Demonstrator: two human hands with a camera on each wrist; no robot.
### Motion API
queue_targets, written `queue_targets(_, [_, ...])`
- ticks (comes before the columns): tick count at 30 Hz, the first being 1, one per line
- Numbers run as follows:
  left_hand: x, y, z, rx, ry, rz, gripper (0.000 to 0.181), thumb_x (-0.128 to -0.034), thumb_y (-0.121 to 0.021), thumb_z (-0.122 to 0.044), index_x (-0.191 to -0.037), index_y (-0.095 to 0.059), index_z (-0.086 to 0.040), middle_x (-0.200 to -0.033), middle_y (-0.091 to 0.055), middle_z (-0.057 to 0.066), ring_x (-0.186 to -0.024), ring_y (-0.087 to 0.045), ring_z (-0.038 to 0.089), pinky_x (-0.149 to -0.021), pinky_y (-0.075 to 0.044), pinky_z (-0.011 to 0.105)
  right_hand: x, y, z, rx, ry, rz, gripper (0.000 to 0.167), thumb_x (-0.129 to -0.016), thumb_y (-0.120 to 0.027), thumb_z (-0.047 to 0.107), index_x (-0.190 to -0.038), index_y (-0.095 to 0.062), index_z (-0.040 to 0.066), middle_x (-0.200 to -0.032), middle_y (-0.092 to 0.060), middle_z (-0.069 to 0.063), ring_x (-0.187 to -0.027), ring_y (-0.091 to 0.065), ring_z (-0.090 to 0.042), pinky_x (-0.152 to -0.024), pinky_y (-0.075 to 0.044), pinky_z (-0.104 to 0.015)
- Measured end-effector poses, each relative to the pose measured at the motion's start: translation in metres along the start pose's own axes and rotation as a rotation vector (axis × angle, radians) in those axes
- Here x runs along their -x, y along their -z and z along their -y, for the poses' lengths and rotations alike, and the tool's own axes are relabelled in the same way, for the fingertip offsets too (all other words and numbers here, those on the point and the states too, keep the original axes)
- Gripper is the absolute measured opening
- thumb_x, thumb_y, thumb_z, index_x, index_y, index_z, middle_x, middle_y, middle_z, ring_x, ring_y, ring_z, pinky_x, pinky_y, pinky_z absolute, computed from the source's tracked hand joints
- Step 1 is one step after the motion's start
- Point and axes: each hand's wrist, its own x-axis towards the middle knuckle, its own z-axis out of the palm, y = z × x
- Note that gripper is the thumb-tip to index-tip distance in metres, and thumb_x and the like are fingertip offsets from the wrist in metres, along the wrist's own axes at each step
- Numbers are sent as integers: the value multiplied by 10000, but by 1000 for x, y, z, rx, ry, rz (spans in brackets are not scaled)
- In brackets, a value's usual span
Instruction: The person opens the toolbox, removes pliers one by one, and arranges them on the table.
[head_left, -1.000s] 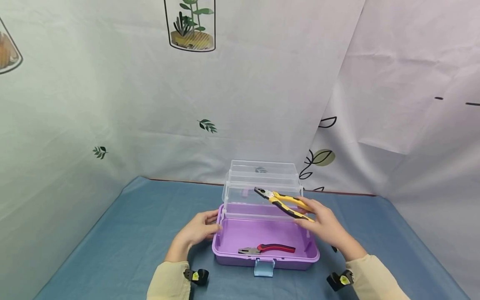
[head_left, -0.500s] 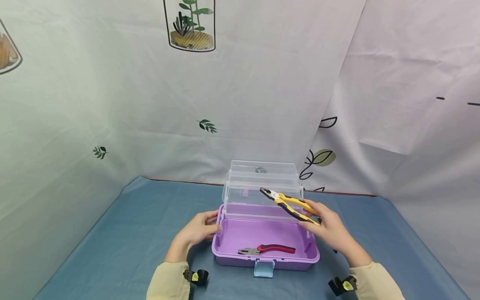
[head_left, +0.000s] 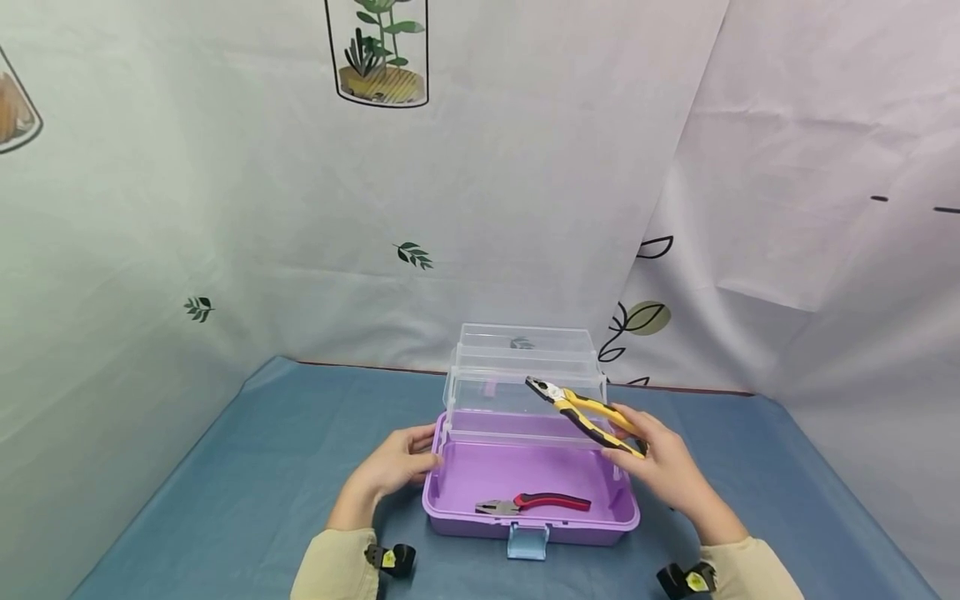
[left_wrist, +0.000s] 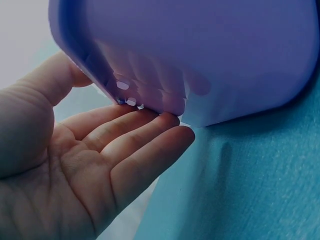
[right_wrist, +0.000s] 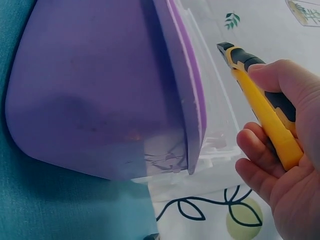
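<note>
A purple toolbox [head_left: 525, 468] stands on the blue cloth with its clear lid [head_left: 528, 367] raised at the back. My left hand [head_left: 396, 460] is at its left side, the thumb over the rim and nearly straight fingertips against the outer wall, as the left wrist view shows. Above the box's right side, my right hand [head_left: 660, 454] holds yellow-and-black pliers [head_left: 588, 417] by their spread handles, nose pointing up and left. Red-and-black pliers [head_left: 551, 501] lie inside the box near the front wall.
A light-blue latch [head_left: 527, 542] hangs down from the box's front edge. The blue cloth [head_left: 300, 467] covers the table, and a white printed curtain [head_left: 525, 208] rises behind it. Black wrist cameras [head_left: 393, 560] are strapped below both hands.
My right hand has shifted slightly right with the yellow-and-black pliers, mostly in the first half second. The left hand, toolbox and red-and-black pliers have stayed put.
</note>
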Motion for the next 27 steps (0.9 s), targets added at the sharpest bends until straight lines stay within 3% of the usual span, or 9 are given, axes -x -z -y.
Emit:
queue_targets(18, [-1, 0, 1, -16, 9, -11, 651, -833, -625, -68, -1419, -368, 50, -1419, -429, 261, -1203, -548, 364, -874, -547, 422, 9, 1, -13, -7, -41, -63, 639, -820, -730, 299, -1354, -496, 39, -1072, -652, -132, -1016, -632, -329, -858, -523, -512])
queue_targets(27, [-1, -1, 0, -21, 16, -16, 650, -836, -626, -75, -1419, -367, 50, -1421, -429, 260, -1199, -552, 361, -877, -546, 421, 14, 0, -21, 14, -66, -96, 637, -809, -742, 270, -1346, -504, 25, -1103, -654, -144, -1014, -651, -307, -872, -520, -490])
